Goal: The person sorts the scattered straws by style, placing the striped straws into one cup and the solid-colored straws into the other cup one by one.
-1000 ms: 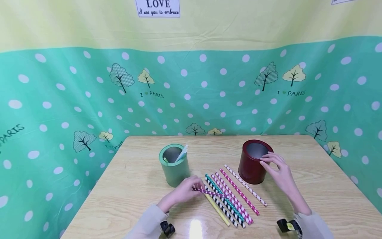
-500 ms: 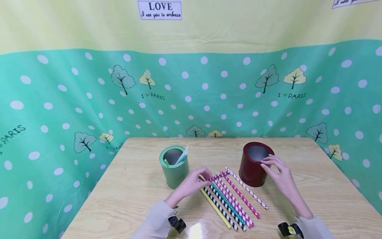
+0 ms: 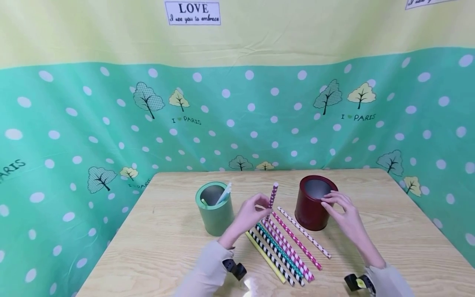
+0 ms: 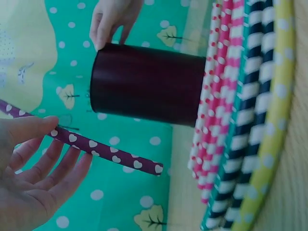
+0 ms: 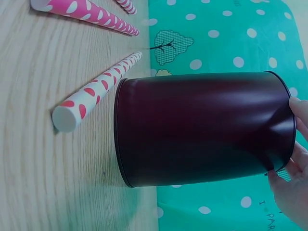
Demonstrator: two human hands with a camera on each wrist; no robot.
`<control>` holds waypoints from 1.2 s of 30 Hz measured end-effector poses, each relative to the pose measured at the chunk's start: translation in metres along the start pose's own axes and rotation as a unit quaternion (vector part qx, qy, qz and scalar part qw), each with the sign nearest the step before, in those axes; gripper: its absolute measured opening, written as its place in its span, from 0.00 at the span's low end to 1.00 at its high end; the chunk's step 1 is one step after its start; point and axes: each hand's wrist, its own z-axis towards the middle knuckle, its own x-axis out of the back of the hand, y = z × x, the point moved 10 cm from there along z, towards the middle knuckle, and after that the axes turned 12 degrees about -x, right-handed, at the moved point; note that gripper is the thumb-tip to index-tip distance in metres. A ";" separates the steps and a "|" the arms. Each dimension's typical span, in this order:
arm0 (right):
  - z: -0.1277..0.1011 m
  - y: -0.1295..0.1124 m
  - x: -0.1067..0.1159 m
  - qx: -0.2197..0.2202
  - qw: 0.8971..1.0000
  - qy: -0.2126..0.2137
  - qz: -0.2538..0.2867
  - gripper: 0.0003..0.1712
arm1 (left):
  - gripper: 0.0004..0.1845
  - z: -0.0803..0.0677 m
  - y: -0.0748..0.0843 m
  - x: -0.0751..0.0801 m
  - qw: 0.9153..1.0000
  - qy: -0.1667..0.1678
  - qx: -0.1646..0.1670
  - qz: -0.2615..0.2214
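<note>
My left hand [image 3: 248, 216] pinches a purple paper straw with white hearts [image 3: 273, 195], thumb against fingers. The straw stands nearly upright above the row of straws. In the left wrist view, the purple straw [image 4: 115, 155] sticks out past the fingertips. My right hand [image 3: 346, 212] holds the rim of a dark red canister [image 3: 313, 212], which stands upright on the table. From the right wrist view, thumb and fingers lie at the top edge of the canister [image 5: 207, 130]. Its open mouth faces up, grey inside.
A green canister [image 3: 217, 220] stands left, with a light blue straw [image 3: 224, 194] and a yellowish one inside. Between the canisters lie several straws: yellow [image 3: 265, 258], black-striped, teal, pink-striped, pink-dotted [image 3: 297, 241] and white-dotted [image 3: 304, 233]. A patterned curtain [image 3: 237, 115] hangs behind the table [image 3: 156, 247].
My left hand has lifted the purple straw off the other straws, moving right and up, and the straw has swung from lying flat to nearly upright. The right hand stays at the red canister's rim.
</note>
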 end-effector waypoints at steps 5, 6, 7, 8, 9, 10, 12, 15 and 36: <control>0.004 0.025 -0.001 0.004 1.000 0.005 0.005 0.08 | 0.11 0.015 -0.006 -0.005 0.999 0.033 -0.003 -0.027; 0.004 0.029 -0.002 0.006 1.000 0.004 0.008 0.08 | 0.12 0.018 -0.009 -0.006 0.999 0.042 -0.005 -0.033; 0.006 0.037 -0.002 0.009 1.000 0.008 0.012 0.07 | 0.12 0.022 -0.011 -0.007 0.998 0.049 -0.008 -0.038; 0.006 0.034 -0.002 0.008 1.000 0.002 0.014 0.08 | 0.12 0.025 -0.010 -0.007 0.997 0.056 -0.013 -0.042; 0.005 0.032 -0.002 0.010 1.000 0.003 0.014 0.07 | 0.12 0.028 -0.008 -0.007 0.997 0.063 -0.017 -0.046; 0.005 0.029 -0.002 0.011 1.000 0.004 0.013 0.07 | 0.12 0.032 -0.006 -0.007 0.996 0.069 -0.020 -0.050; 0.003 0.015 0.000 0.006 1.000 0.001 0.024 0.07 | 0.12 0.038 -0.001 -0.008 0.995 0.078 -0.026 -0.060; 0.001 0.000 0.001 0.000 1.000 0.001 0.005 0.07 | 0.12 0.047 0.006 -0.009 0.994 0.088 -0.026 -0.066; -0.006 -0.043 0.004 -0.007 1.000 0.008 -0.021 0.05 | 0.11 0.089 0.039 -0.021 0.984 0.130 -0.057 -0.108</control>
